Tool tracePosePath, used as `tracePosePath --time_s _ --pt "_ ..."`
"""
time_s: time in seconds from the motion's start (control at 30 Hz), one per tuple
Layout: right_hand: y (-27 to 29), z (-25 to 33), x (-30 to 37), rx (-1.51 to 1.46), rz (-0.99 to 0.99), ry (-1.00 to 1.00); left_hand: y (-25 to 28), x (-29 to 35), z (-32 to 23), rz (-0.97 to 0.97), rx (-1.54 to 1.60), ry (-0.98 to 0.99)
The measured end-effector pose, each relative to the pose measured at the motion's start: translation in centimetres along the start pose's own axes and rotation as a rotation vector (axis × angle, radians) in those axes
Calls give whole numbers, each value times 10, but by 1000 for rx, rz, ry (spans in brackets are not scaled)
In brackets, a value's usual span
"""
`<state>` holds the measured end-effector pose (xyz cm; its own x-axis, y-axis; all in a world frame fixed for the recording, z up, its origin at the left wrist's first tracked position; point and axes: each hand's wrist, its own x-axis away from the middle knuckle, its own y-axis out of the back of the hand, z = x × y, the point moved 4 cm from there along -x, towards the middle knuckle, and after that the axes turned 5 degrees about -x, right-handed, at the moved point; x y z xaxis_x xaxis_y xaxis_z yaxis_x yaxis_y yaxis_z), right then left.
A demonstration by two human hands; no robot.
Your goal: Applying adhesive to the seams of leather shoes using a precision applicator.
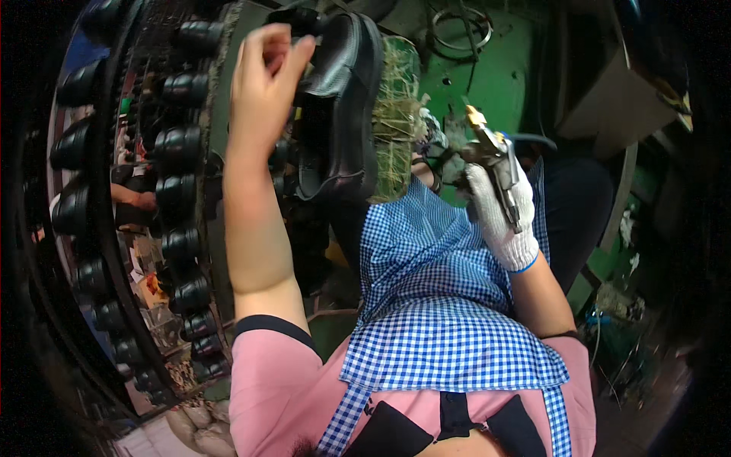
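A black leather shoe (pixel 354 99) is in front of me, left of the middle, its toe pointing away. My bare left hand (pixel 266 72) is beside its toe, with the thumb apart from the curled fingers and nothing visible between them. I cannot tell whether the thumb touches the leather. To the right of the shoe is a greenish block wrapped in frayed string (pixel 396 114), partly hidden by it. My right hand (pixel 499 202), in a white knitted glove, is closed around a metal spray gun (pixel 499 156) with a brass-coloured nozzle pointing away and slightly left.
Racks holding several black shoes (pixel 179 141) stand close on my left. Another person's hand (pixel 137 199) shows beyond them. A metal ring (pixel 461 34) lies on the green surface ahead. At the far right is a pale box-like panel (pixel 624 99). A blue checked apron (pixel 449 320) covers my lap.
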<state>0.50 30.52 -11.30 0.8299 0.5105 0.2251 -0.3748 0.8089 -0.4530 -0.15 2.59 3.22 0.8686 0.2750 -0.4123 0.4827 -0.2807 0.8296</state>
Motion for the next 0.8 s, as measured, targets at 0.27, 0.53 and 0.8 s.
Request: tracePosePath --time_s 0.27,0.53,0.8 --pt "-1 -65 -34 291 -22 129 19 157 -29 205 -253 -160" --pt "1 -78 -65 492 -96 340 115 296 -10 151 332 149" --pt "26 -73 -87 1213 116 1033 133 544 30 407 353 1146"
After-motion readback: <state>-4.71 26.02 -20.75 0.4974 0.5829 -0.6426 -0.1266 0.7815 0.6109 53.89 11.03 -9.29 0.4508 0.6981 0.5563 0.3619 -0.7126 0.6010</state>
